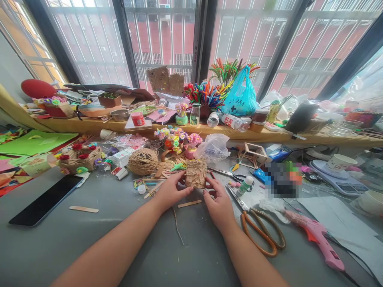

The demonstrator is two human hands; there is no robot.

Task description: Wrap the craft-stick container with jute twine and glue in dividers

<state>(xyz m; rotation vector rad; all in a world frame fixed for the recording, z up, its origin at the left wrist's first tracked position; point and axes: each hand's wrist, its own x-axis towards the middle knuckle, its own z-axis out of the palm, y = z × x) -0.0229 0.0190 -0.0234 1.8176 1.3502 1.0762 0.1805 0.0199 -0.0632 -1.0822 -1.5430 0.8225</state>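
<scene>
Both hands meet at a small square panel wrapped in jute twine (196, 173), held upright just above the grey table (125, 239). My left hand (172, 191) pinches its left edge, fingers closed on it. My right hand (218, 201) grips its lower right edge. A loose strand of twine (178, 226) trails on the table toward me. A flat wooden stick (189, 203) lies between my hands. A ball of jute twine (143, 162) sits behind my left hand.
Orange-handled scissors (259, 229) and a pink glue gun (318, 236) lie to the right. A dark tablet (46, 200) and another wooden stick (83, 209) are on the left. A twine basket with flowers (79, 157), a glue bottle (244, 185) and a crowded window ledge (89, 125) stand behind.
</scene>
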